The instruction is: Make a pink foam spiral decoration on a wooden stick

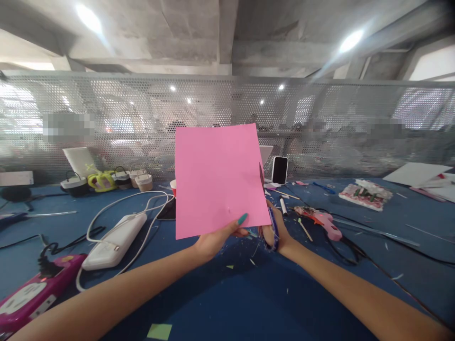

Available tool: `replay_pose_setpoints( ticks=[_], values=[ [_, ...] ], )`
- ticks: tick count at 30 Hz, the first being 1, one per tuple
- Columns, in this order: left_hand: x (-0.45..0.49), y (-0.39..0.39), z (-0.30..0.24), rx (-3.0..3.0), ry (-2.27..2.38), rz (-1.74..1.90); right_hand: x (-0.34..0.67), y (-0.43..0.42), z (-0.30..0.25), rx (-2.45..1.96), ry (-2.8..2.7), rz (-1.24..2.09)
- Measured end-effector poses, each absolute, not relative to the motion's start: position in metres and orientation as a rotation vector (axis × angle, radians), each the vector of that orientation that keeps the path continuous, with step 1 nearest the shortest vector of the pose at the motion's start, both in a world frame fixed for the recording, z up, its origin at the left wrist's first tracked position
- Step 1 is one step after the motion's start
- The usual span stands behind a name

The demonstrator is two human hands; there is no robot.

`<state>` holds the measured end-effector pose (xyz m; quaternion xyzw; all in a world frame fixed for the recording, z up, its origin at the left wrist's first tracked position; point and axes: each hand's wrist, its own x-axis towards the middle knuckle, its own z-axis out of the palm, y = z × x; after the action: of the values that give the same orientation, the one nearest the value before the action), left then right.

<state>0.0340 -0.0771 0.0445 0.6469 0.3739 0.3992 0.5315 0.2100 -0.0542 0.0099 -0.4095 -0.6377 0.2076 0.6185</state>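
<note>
A pink sheet of paper (216, 177) is held up in front of me, nearly upright. My left hand (216, 239) grips its lower edge, thumb on the near face and fingers behind. At the lower right corner, my right hand (279, 227) is closed on a pair of scissors with dark blue handles (273, 232). One dark scissor blade (261, 174) shows along the sheet's right edge; the rest is hidden behind the paper.
On the blue table lie a pink glue gun (325, 223), a white power bank (115, 241) with its cable and a magenta power strip (42, 289). A phone (280, 170) stands at the back, before a perforated metal screen (320, 109). Small baskets (122, 179) sit back left.
</note>
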Motion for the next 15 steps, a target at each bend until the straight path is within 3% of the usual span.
replay_pose_setpoints(
  ticks=[10,15],
  values=[
    [0.034,-0.076,0.044,1.508,0.864,0.957,0.213,-0.053,0.01,-0.905,-1.523,0.347],
    [0.04,-0.072,0.035,1.349,0.871,1.004,0.218,-0.052,0.009,-0.95,-1.483,0.444]
  ],
)
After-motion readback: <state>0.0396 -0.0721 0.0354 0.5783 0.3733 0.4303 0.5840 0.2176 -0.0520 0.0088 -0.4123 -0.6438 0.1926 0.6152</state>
